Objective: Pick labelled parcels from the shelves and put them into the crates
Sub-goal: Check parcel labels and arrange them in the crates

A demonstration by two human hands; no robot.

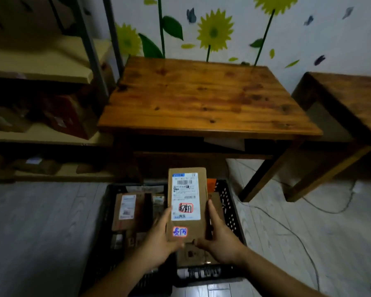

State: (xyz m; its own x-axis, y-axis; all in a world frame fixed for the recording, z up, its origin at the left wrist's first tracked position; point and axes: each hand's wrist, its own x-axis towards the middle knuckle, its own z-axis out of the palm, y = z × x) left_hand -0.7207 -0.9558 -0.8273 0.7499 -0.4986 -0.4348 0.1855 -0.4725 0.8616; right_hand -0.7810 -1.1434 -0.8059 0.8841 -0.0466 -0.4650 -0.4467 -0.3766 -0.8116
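Parcel [187, 227], barcode label [185, 196] with red-boxed handwriting, gripped by left hand [159, 239] and right hand [221, 239].

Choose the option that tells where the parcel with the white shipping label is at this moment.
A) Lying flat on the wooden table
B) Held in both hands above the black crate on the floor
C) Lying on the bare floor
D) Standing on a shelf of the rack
B: the left hand and right hand grip the parcel by its sides above the black crate, which already holds other parcels.
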